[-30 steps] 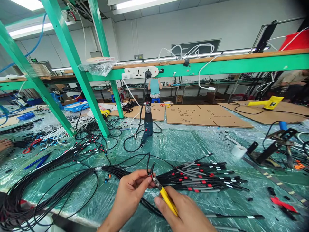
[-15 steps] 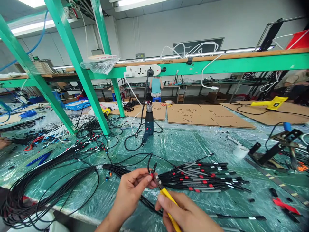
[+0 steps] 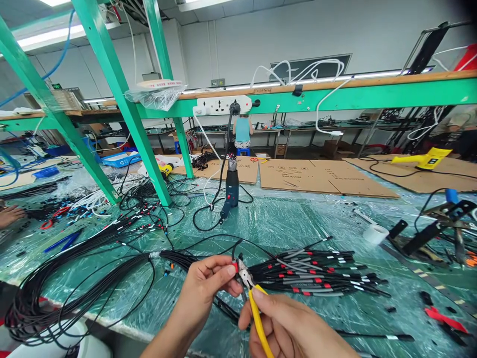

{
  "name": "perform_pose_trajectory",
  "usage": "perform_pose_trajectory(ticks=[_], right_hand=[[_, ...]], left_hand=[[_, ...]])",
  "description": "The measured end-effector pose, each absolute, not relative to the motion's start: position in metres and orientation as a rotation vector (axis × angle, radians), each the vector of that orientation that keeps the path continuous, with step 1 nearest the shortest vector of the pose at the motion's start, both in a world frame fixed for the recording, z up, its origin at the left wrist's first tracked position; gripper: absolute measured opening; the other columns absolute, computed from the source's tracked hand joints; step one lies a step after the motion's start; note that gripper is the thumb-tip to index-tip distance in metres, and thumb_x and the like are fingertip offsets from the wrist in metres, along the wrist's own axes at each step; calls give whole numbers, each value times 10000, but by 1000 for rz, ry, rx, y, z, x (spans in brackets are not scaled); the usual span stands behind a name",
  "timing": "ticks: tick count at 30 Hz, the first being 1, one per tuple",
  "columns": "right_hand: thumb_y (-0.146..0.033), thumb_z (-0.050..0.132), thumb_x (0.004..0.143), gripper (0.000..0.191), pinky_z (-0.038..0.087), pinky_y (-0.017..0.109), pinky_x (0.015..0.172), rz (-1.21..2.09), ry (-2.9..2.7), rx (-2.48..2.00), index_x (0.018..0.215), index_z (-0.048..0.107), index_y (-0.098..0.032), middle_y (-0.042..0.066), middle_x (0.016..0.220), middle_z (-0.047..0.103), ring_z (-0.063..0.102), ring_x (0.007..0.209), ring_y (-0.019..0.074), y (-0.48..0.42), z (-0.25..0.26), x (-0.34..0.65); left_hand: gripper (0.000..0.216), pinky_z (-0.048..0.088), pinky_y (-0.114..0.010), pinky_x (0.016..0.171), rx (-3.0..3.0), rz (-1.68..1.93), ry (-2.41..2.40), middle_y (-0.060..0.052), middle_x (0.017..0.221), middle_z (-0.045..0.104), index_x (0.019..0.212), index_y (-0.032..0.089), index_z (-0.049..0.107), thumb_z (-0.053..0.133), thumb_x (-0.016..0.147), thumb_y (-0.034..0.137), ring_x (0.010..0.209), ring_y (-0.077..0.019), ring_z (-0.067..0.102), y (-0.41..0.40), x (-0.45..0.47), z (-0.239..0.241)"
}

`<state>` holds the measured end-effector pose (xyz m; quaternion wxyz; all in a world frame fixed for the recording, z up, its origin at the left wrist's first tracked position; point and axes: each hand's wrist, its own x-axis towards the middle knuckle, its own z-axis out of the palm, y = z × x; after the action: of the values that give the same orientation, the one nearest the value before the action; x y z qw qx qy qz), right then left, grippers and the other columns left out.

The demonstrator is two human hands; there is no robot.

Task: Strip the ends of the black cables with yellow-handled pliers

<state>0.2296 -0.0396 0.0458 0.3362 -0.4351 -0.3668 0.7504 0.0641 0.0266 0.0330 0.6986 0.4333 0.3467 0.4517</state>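
My left hand [image 3: 210, 281] pinches a black cable [image 3: 235, 247] at its red sleeve [image 3: 235, 267], thumb against fingers. My right hand [image 3: 281, 323] grips yellow-handled cutting pliers [image 3: 257, 318]. Their metal jaws [image 3: 245, 272] point up and sit right beside the red sleeve; I cannot tell whether they touch the cable. Just behind my hands lies a bundle of black cable ends [image 3: 313, 273] with red, grey and white markings. To the left, the long coiled black cables [image 3: 85, 283] run over the table's front edge.
A dark blue heat gun [image 3: 231, 191] stands upright behind my hands. Flattened cardboard [image 3: 298, 176] lies at the back, a yellow heat gun [image 3: 427, 159] on the right. Blue-handled pliers [image 3: 63, 241] and another person's hand [image 3: 11, 215] are at left. A tape roll [image 3: 375, 233] sits right.
The pliers have swung more upright and their handles now show spread apart. The left hand keeps its pinch on the cable. The whole view has shifted slightly.
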Motion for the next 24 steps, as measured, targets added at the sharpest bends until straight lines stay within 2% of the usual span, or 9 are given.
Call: perform_pose_trajectory(ticks=[9, 17, 24], right_hand=[[-784, 513, 746, 674, 261, 217, 471, 1937, -962, -1114, 887, 616, -133, 25, 554, 576, 481, 457, 93, -44, 40, 229], [-876, 484, 684, 768, 354, 234, 532, 1792, -1107, -1372, 939, 609, -162, -10, 575, 572, 513, 509, 110, -47, 39, 229], [-837, 398, 787, 712, 398, 249, 567, 1631, -1240, -1511, 958, 618, -182, -10, 621, 569, 528, 566, 130, -52, 29, 223]], left_hand=[[318, 522, -193, 572, 1058, 1056, 857, -27, 584, 737, 894, 113, 747, 842, 697, 344, 535, -113, 659, 21, 66, 40], [310, 533, -204, 579, 1179, 1061, 946, -18, 605, 728, 894, 136, 738, 798, 724, 388, 566, -136, 677, 19, 67, 42], [300, 541, -220, 578, 1227, 1076, 1069, -28, 629, 738, 885, 132, 744, 771, 729, 387, 559, -147, 669, 20, 72, 39]])
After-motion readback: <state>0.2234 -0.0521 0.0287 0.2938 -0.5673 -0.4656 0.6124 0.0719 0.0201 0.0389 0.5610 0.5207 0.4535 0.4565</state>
